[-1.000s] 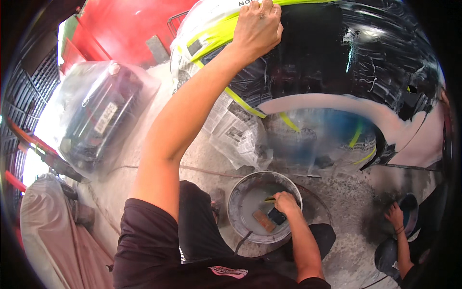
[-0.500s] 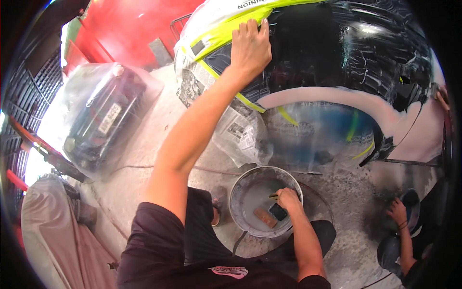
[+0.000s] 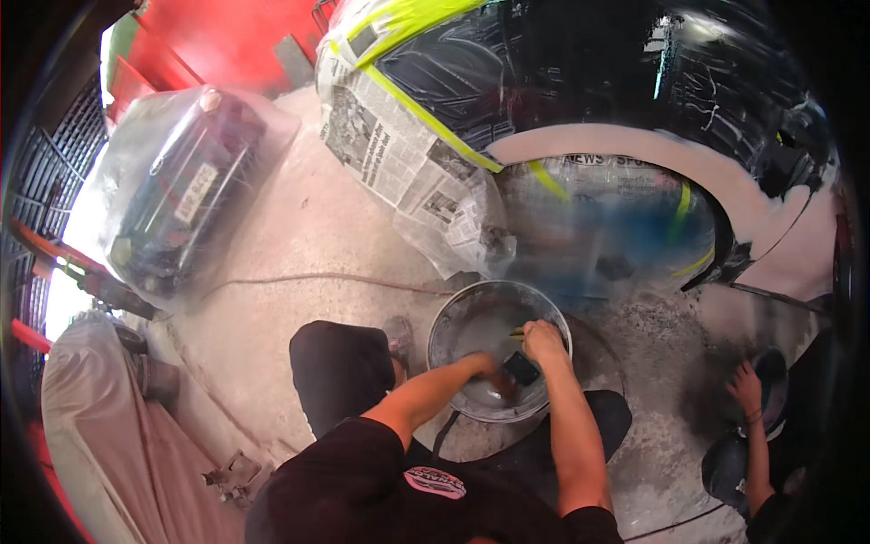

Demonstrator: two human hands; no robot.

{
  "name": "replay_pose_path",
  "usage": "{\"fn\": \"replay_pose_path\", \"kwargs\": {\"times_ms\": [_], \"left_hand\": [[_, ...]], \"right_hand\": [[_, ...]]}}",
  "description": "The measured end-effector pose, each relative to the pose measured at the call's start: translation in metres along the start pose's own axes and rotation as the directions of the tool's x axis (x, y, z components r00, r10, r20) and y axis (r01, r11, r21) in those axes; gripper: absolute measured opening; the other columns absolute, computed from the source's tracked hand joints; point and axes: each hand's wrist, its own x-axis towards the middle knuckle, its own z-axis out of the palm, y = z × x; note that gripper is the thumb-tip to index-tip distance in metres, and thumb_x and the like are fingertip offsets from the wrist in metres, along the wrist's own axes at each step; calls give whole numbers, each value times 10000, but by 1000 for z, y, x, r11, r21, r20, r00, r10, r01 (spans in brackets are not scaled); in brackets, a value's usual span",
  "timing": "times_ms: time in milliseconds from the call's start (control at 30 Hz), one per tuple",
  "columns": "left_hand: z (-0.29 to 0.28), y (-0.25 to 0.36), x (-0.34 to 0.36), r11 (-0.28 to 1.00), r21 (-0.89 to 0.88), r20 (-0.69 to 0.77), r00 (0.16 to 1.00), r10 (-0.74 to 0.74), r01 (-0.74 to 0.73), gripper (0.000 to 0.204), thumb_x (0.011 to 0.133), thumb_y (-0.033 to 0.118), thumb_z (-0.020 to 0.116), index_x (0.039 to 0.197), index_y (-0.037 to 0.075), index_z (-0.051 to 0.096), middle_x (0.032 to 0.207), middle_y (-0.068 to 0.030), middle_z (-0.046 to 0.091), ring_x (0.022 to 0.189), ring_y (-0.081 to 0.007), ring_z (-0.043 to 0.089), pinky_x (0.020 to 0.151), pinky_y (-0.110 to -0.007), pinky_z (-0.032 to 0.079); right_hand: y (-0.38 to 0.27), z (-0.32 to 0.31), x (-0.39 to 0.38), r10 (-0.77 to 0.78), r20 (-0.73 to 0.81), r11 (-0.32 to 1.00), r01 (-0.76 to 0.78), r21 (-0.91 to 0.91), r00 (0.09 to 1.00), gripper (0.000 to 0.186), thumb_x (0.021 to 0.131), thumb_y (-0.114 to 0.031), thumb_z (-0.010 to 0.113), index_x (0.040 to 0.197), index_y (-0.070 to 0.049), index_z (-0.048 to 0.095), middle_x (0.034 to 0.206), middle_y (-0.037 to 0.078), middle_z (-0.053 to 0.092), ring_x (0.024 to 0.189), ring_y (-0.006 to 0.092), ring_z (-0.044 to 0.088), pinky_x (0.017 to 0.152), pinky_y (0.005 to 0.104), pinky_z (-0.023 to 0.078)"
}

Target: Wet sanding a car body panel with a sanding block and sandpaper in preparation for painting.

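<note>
Over the grey bucket [image 3: 439, 331] at near middle, leans in above cloudy water [image 3: 485, 337]. Pinches a yellow-green piece [image 3: 517, 333] in the curled right hand [image 3: 544, 342], near the right side of the rim. Has the left hand [image 3: 492, 370] low inside, just left of a dark block [image 3: 521, 368], perhaps touching; cannot tell, for the blur, whether spread or gripping. Could well drop the yellow-green piece into the water through too light a pinch or a wet, slippery hold. Might bump the dark block, or knock knuckles together, by working both hands in so tight a space. Could splash the newspaper [image 3: 399, 145], hanging beyond the far left of the rim, with a hasty stir, and so soften it. Might also tip the bucket by leaning on its near edge, or trip on the hose [image 3: 331, 276] at left.
</note>
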Motion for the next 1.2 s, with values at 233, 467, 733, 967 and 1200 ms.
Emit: {"fn": "replay_pose_path", "kwargs": {"times_ms": [233,467,733,967,1200], "left_hand": [[-54,9,-27,285,-896,348,937,-28,341,271,955,295,650,739,133,636,637,-22,534,542,-155,521,496,-361,442],[-404,112,-246,227,-653,-727,682,82,-723,314,987,210,665,711,64,639,564,-52,606,411,-163,551,451,-297,446],[-621,163,-289,667,721,-687,-316,654,-187,408,1077,315,571,1366,55,695,1395,-133,690,1315,-323,635,1141,-464,474],[-569,85,-283,720,656,-726,-72,684,227,667,1075,438,519,1617,71,390,1732,-105,292,1609,-310,232,1309,-507,175],[-529,38,-284,877,435,-866,-173,470,202,699,1025,310,610,1589,-35,382,1699,-229,308,1592,-381,260,1293,-530,187]], "right_hand": [[-5,-14,-10,36,130,999,-40,33,991,249,876,-86,681,1102,-47,779,1141,241,748,1097,427,715,972,495,567],[-13,-7,5,-25,116,1000,24,13,993,212,894,-83,664,1074,-81,775,1159,207,751,1134,415,701,998,488,555],[-18,-13,1,10,125,999,-5,-37,992,204,902,-76,653,1072,-61,765,1141,211,753,1113,414,708,986,489,567],[-22,-21,-6,20,128,999,-23,22,992,213,887,-68,679,1081,-55,766,1099,235,755,1085,429,712,975,485,570],[-9,-4,2,-51,33,998,50,48,998,217,875,-72,700,1077,-48,774,1117,237,752,1083,430,714,960,495,573]]}}
